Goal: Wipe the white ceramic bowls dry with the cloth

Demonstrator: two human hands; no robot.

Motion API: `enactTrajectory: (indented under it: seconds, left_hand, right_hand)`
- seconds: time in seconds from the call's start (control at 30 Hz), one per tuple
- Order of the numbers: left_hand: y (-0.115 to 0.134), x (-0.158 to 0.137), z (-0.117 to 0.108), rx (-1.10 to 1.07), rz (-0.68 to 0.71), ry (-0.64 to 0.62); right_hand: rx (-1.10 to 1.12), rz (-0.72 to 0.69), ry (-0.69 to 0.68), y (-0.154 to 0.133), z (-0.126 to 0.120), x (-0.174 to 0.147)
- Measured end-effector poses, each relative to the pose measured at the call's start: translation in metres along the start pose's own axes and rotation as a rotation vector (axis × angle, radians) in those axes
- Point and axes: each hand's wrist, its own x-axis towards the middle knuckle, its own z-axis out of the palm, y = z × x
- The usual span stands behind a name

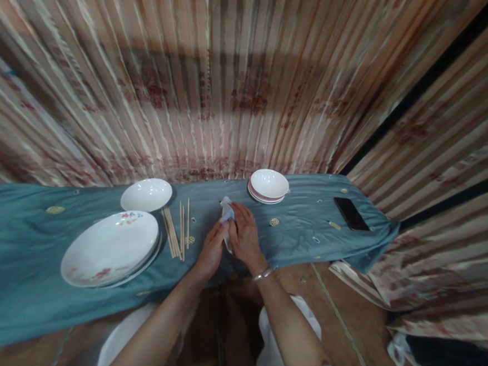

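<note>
A crumpled pale cloth or tissue (227, 211) is bunched between my two hands, just above the table's front part. My left hand (211, 249) pinches its lower left side. From the right, my right hand (244, 233) wraps over the cloth, a silver bangle at the wrist. Whether anything is inside the cloth I cannot tell. Left of my hands lie several wooden chopsticks (172, 232), most bunched together and a few apart. Beyond my right hand stands a small stack of white bowls (269, 183).
Large floral white plates (110, 246) are stacked at the left, with a white bowl (146, 194) behind them. A black phone (351, 214) lies at the right on the teal tablecloth (299, 231). Pleated curtains (233, 93) hang behind the table.
</note>
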Motion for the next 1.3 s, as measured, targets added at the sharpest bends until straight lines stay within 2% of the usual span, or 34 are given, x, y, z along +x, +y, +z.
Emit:
enactTrajectory:
  seconds: [0.23, 0.53, 0.63, 0.77, 0.9, 1.07, 1.3]
  left_hand:
    - [0.009, -0.008, 0.003, 0.066, -0.062, -0.122]
    - [0.019, -0.016, -0.007, 0.339, -0.024, -0.174]
    - [0.025, -0.021, -0.009, 0.372, -0.037, -0.207]
    - [0.029, -0.028, -0.012, 0.398, -0.079, -0.231]
    - [0.027, -0.03, -0.016, 0.311, -0.12, -0.177]
    - [0.027, -0.029, -0.022, 0.03, -0.232, -0.096]
    - [0.038, -0.019, -0.025, -0.157, -0.333, 0.105]
  right_hand:
    - [0.134, 0.048, -0.054, 0.014, -0.012, 0.003]
    - [0.156, 0.025, -0.196, 0.02, -0.024, 0.007]
    - [0.26, 0.095, -0.228, 0.02, -0.026, 0.009]
    - [0.392, 0.268, -0.217, 0.027, -0.022, 0.012]
    - [0.576, 0.482, -0.218, 0.041, -0.011, 0.014]
    - [0.739, 0.682, -0.149, 0.052, 0.006, 0.011]
    - [0.674, 0.76, -0.016, 0.05, 0.035, -0.006]
